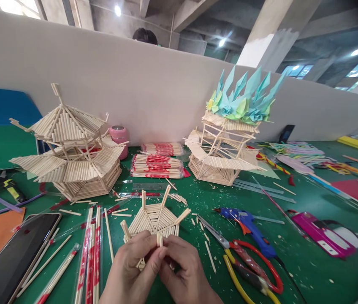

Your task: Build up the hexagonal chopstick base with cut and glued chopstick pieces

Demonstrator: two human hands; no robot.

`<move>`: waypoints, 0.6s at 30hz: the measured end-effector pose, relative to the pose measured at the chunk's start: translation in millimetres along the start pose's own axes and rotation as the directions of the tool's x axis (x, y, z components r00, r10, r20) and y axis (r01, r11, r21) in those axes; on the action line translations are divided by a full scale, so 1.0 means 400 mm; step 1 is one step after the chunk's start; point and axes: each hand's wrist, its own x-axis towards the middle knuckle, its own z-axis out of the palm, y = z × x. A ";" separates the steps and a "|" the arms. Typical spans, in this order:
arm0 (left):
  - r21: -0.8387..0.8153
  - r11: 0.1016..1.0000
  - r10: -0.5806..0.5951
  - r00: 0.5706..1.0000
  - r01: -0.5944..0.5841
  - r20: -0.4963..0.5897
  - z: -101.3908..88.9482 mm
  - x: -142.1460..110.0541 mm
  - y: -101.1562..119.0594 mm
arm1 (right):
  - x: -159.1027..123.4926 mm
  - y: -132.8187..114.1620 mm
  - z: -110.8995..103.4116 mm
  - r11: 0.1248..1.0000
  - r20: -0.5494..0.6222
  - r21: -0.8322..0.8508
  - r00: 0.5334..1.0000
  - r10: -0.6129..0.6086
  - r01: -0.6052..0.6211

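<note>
A hexagonal chopstick base (155,217) lies on the green table, with short paired posts standing at its corners. My left hand (136,266) is closed at the near edge, thumb and fingers pinching a short chopstick post (160,240). From the other side my right hand (185,270) closes against the same post, its fingertips partly hidden. Both hands cover the near part of the base. A blue glue gun (245,226) lies to the right, beyond red-handled scissors (229,245) and yellow-handled pliers (245,278).
Two chopstick pavilions stand behind, a roofed one (74,156) left and one with blue paper folds (223,147) right. Wrapped chopsticks (156,164) are stacked between them. A phone (17,257) and loose sticks lie left. A pink utility knife (324,234) lies right. A pale partition (153,93) closes the back.
</note>
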 end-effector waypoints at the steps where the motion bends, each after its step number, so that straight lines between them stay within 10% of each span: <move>1: -0.033 0.999 -0.018 1.000 0.018 -0.009 -0.003 0.001 0.000 | -0.002 0.000 -0.005 0.999 -0.013 0.029 0.999 0.030 -0.030; 12: -0.506 0.730 -0.496 0.865 0.459 0.069 -0.020 0.015 0.000 | -0.009 0.015 -0.043 0.946 -0.260 0.233 0.922 0.285 -0.227; 18: -0.619 0.561 -0.509 0.819 0.549 0.265 0.011 0.008 -0.002 | -0.024 0.022 -0.065 0.924 -0.464 0.313 0.813 0.352 -0.221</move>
